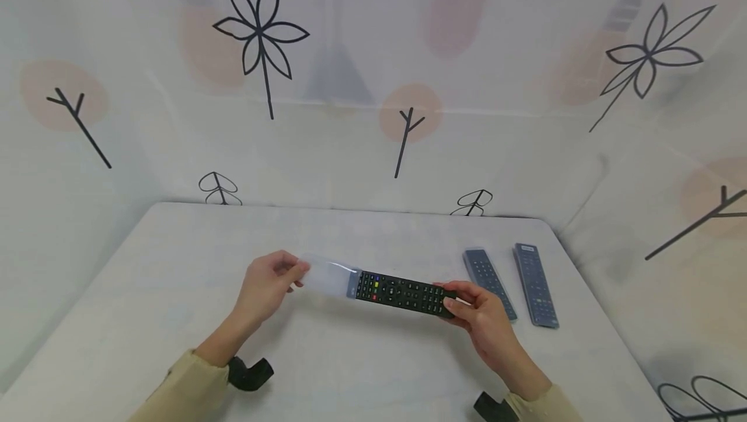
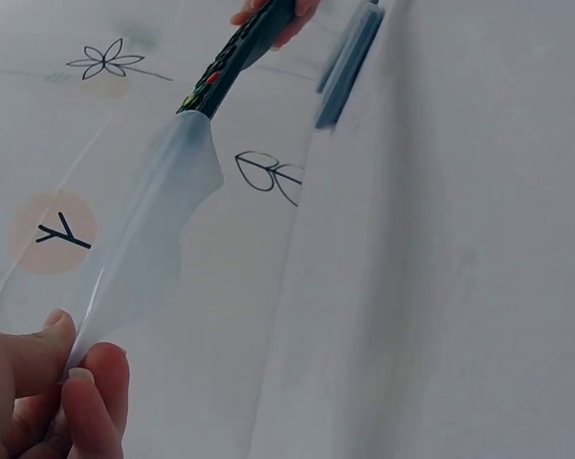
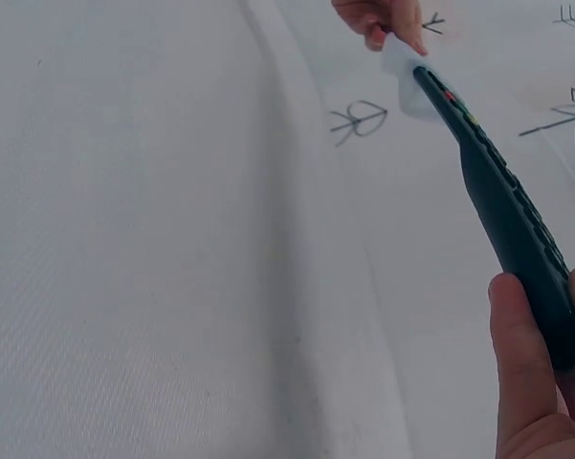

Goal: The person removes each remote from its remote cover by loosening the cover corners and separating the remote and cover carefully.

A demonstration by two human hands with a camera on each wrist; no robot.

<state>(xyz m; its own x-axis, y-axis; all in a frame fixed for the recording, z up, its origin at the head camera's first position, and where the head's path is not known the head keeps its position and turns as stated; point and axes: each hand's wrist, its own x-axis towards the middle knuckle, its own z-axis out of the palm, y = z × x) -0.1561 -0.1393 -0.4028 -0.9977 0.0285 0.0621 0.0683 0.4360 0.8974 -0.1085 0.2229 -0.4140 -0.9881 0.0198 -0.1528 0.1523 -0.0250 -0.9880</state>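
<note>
Remote Control (image 1: 403,293) Held Between Two Hands, One End in a Clear Sleeve (image 1: 327,276)

From my remote station, I read the grip as follows. Left hand (image 1: 270,282): thumb and fingers pinch the far end of the clear sleeve; the left wrist view confirms the film between the fingertips. Right hand (image 1: 481,318): thumb and fingers grip the opposite end of the remote control, thumb on the key side.

Position: the remote control is raised above the white table (image 1: 175,266), keys facing up toward the head camera. Its left end, near the blue, yellow and red keys, sits inside the mouth of the sleeve. The greater part of its length is uncovered. The sleeve extends from there to the left hand.

To the right, two further units lie on the table, keys up: an inner bluish remote (image 1: 490,282), just beyond the right hand, and an outer bluish remote (image 1: 535,286) beside it. I see them apart from each other. Behind the table stands a pale backdrop (image 1: 350,169) printed with leaf and twig motifs.
</note>
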